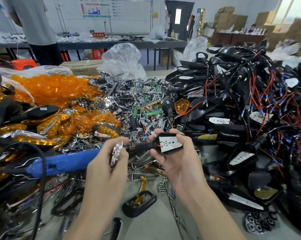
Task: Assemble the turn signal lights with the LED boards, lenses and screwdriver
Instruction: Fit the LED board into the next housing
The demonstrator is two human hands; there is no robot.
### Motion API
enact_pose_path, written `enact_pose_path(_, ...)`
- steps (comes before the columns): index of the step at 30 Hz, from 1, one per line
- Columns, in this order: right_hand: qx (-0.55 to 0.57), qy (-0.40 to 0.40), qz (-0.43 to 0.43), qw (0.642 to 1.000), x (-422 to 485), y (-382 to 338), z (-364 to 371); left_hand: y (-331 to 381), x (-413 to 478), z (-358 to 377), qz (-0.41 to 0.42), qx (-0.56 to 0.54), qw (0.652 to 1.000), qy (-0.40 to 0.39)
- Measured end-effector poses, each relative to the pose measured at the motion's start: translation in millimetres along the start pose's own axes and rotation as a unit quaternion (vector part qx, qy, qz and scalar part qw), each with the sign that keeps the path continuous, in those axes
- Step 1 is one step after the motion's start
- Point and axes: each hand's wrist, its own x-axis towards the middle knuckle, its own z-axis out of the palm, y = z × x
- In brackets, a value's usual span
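- The right hand [177, 160] grasps a black turn signal housing [161, 148]. The thumb is on the near edge and the fingers are curled round the far edge.
- A white LED board [169, 142] already sits inside this housing, with its face turned up toward the person.
- The long axis of the housing runs across, from one hand to the other. Its black stem end points to the left hand [104, 163].
- The left hand pinches a chrome reflector [116, 153] between thumb and fingers. The piece is seen on its edge, with its length nearly upright. It is blurred, so I cannot tell its details.
- The two parts are near but not touching, with the reflector just left of the stem end. I think the next move must turn the reflector flat and bring it rightward onto the board.
- Both forearms are raised over the surface [155, 220], and both hands are at almost the same height.
- The blue screwdriver [65, 161] lies on the surface to the left of the left hand, which is the nearer one to it.
- Loose screws [162, 186] lie below the right hand. The orange lenses [56, 90] are piled far beyond the left hand.
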Motion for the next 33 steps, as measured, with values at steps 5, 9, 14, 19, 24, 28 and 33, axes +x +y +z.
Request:
enact_pose_path(5,-0.004,-0.002,-0.009,1.000,0,-1,0,-12,-6,10,0.012,0.062,0.996,-0.063)
enact_pose_path(9,-0.017,-0.005,-0.018,1.000,0,1,-1,-17,-8,12,0.032,0.097,0.993,-0.060)
enact_pose_path(14,-0.037,-0.013,-0.034,0.999,2,8,-3,-13,-8,11,0.049,0.089,0.993,-0.056)
enact_pose_path(19,-0.051,-0.028,-0.020,0.998,0,12,-6,-13,-9,10,0.045,0.073,0.995,-0.041)
enact_pose_path(24,-0.042,-0.057,-0.007,0.997,-2,13,-6,-17,-7,11,0.045,0.070,0.996,-0.022)
enact_pose_path(28,-0.039,-0.064,-0.001,0.997,-3,12,-6,-17,-8,11,0.055,0.058,0.997,-0.023)
enact_pose_path(33,-0.050,-0.055,-0.003,0.997,-3,9,-5,-18,-9,14,0.056,0.091,0.994,-0.030)
